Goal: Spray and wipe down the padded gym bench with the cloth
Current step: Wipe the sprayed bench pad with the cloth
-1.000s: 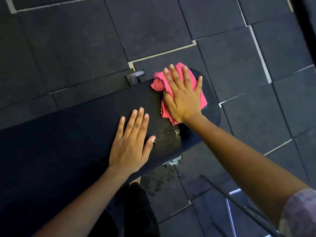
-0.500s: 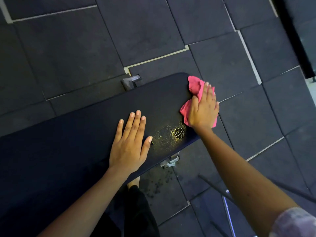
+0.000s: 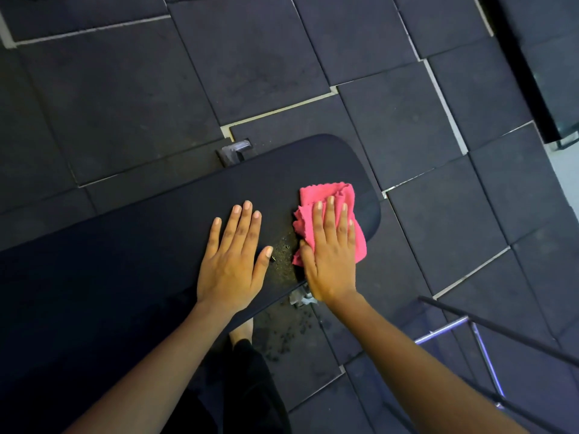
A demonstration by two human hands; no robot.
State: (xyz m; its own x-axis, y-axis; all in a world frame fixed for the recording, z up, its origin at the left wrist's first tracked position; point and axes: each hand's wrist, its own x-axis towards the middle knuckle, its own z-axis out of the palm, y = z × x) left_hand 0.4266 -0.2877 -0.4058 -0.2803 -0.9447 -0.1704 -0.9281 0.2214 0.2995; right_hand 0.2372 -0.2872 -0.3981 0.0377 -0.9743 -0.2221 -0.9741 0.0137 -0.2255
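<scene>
A black padded gym bench [image 3: 156, 227] runs from the lower left to its rounded end at centre right. A crumpled pink cloth [image 3: 326, 198] lies near that end, by the near edge. My right hand [image 3: 330, 249] presses flat on the cloth with straight fingers. Flat on the pad just left of it rests my left hand [image 3: 233, 258], fingers spread. Between the two hands a wet, speckled patch [image 3: 283, 258] glistens on the pad. No spray bottle is in view.
Dark rubber floor tiles [image 3: 407, 120] surround the bench. A metal bench foot [image 3: 235, 150] sticks out at the far side and another bracket [image 3: 300, 297] under the near edge. Thin metal bars [image 3: 488, 327] cross the lower right. My foot [image 3: 242, 330] stands below the bench.
My right hand has slid the cloth from the bench's far right end back toward the near edge and onto the wet patch. The left hand has stayed flat in place.
</scene>
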